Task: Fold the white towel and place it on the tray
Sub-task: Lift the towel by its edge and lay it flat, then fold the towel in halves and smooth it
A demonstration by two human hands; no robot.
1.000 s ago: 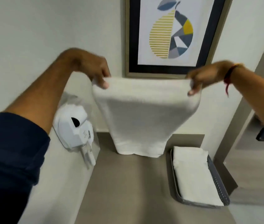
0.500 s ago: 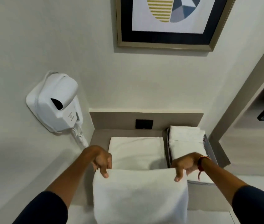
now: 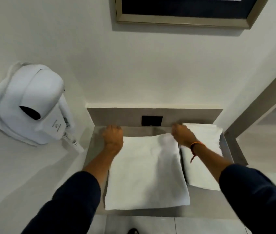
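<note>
White towel [image 3: 146, 173] is laid flat on the grey counter [image 3: 98, 137], folded into a rectangle, near edge close to the counter's front lip, far edge short of the back panel. Far-right corner of the towel is raised slightly off the flat. Left hand [image 3: 112, 136] is seen palm-down at the towel's far-left corner, knuckles up, fingers curled downward and close together; whether cloth is pinched under them cannot be told, fingertips are hidden. Right hand [image 3: 182, 135] is positioned at the far-right corner, fingers bent down over the lifted edge and kept together; a pinch on the cloth is likely but the fingertips are blurred, so it cannot be told for sure. A red-orange thread band [image 3: 195, 146] is worn on the right wrist, loose end hanging. Both forearms are covered by dark blue sleeves [image 3: 76, 196] up to mid-forearm. Tray [image 3: 226, 149] is located just right of the towel, touching or nearly touching its right edge; a second folded white towel [image 3: 203, 149] is already held in it, partly covered by the right forearm. A black socket plate [image 3: 152, 120] is set in the back panel, between the two hands. A white wall-mounted hair dryer [image 3: 32, 105] is fixed on the left wall, well apart from the towel. A framed picture's lower edge [image 3: 183, 21] is visible on the far wall.
</note>
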